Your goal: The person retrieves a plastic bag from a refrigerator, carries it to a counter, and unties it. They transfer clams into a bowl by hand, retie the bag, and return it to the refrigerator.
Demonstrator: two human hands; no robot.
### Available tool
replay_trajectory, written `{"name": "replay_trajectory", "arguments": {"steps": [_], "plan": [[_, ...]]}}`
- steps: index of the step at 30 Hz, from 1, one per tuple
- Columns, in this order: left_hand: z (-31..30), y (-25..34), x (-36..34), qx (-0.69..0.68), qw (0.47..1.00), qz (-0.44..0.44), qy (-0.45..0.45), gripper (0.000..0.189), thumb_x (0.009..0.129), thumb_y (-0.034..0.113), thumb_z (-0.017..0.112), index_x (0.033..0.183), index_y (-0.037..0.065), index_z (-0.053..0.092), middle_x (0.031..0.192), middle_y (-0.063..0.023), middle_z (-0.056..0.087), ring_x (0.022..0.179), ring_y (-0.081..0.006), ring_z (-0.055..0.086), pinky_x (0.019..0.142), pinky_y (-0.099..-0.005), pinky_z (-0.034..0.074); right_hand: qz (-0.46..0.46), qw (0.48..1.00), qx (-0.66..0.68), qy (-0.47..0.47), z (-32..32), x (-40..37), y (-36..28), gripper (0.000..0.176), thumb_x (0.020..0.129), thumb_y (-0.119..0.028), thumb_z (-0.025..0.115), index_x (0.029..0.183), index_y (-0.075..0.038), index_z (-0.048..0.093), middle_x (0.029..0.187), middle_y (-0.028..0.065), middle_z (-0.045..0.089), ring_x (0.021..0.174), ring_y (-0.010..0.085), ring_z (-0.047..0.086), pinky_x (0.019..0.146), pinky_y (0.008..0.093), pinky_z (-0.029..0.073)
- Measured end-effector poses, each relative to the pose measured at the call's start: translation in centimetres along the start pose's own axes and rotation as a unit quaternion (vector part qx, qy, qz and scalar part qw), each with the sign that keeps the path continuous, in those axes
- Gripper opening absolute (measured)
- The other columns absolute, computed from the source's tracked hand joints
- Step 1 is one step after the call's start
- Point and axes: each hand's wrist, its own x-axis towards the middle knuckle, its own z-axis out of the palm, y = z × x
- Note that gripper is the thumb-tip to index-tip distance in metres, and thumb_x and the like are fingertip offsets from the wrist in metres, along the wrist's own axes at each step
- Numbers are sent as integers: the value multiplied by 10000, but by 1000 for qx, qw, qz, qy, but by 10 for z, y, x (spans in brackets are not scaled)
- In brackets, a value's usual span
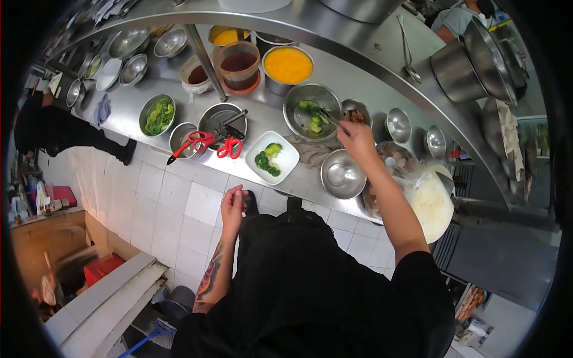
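Note:
My right hand (357, 141) is closed around metal tongs (332, 118), whose tips reach into a steel mixing bowl (293, 126). Broccoli florets (315, 123) lie in that bowl at the tips. My left hand (231, 203) hangs in front of the counter edge, its fingers loosely curled and apart from any object; nothing shows in it. Between the two hands, near the edge, a white square bowl (287, 157) holds several more broccoli pieces (267, 162). Just left of it, red-handled scissors (229, 148) rest by a steel pot (222, 113).
A small steel bowl (343, 174) stands below my right forearm, beside plastic bags (396, 160) and a white round lid (431, 206). Yellow liquid fills a container (289, 65) at the back. An overhead shelf (334, 30) arches over the counter. Another person's leg (89, 134) is at left.

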Motion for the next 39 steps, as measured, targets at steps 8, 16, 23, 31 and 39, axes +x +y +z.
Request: {"name": "replay_trajectory", "arguments": {"steps": [8, 16, 23, 31, 39], "plan": [[-6, -7, -5, -12, 1000, -14, 16, 315, 1093, 235, 519, 1296, 12, 611, 1038, -48, 713, 671, -47, 511, 565, -212, 438, 237, 899, 351, -111, 97, -114, -48, 344, 945, -176, 737, 1214, 37, 708, 879, 46, 741, 750, 83, 652, 687, 283, 541], [-8, -7, 0, -13, 1000, 1, 9, 315, 1095, 240, 519, 1297, 20, 618, 1037, -39, 713, 676, -46, 516, 578, -205, 437, 152, 985, 77, -1, 27, -32, -46, 365, 905, -237, 727, 1155, 28, 706, 943, 251, 732, 853, 361, 737, 764, 407, 567], [-5, 6, 3, -15, 1000, 18, 8, 311, 1098, 232, 511, 1288, 11, 621, 1037, -43, 707, 676, -47, 513, 578, -204, 431, -6, 993, -105, -52, 47, 18, 12, 318, 886, -184, 719, 1135, 15, 717, 894, 241, 726, 711, 411, 680, 676, 414, 550], [-15, -2, -7, -25, 999, 3, 35, 310, 1097, 236, 513, 1281, 11, 623, 1035, -44, 709, 674, -46, 514, 579, -203, 431, 247, 891, 355, -138, 36, -82, -35, 301, 976, -170, 683, 1172, 56, 715, 828, 20, 712, 688, 79, 652, 650, 247, 510], [-10, -1, -3, -18, 1000, -17, 12, 328, 1097, 274, 511, 1304, 44, 621, 1074, -33, 706, 708, -56, 523, 629, -218, 431, 286, 920, 259, -60, 54, -97, -60, 335, 939, -226, 717, 1121, 55, 722, 815, 118, 740, 713, 178, 696, 666, 337, 538]]}}
